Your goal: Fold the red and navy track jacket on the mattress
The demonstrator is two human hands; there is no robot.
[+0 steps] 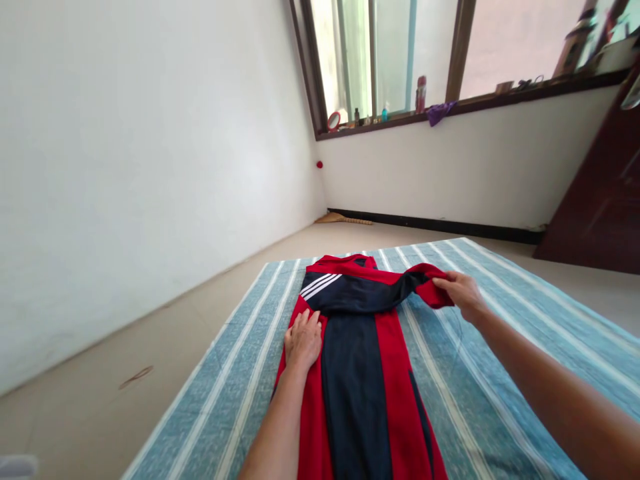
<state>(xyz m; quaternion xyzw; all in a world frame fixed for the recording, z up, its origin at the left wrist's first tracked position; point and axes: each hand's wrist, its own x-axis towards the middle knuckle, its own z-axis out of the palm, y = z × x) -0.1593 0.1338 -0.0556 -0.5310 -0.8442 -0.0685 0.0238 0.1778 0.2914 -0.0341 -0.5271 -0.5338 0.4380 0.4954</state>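
Note:
A red and dark navy jacket (pixel 355 373) lies lengthwise on a blue striped sheet (pixel 235 373), its collar end away from me. One sleeve (pixel 365 293), with three white stripes near the shoulder, stretches across the upper part to the right. My right hand (pixel 463 292) pinches the red cuff end of that sleeve, beyond the jacket's right side. Flat on the red left side, just below the white stripes, rests my left hand (pixel 303 337) with its fingers extended. The jacket's other sleeve cannot be made out.
White walls (pixel 150 133) stand to the left and ahead. Bottles, a small round mirror (pixel 334 121) and a purple cloth (pixel 440 113) are on the window ledge. A broom (pixel 343 218) lies on the floor by the far corner. A dark red door (pixel 595 200) is at the right.

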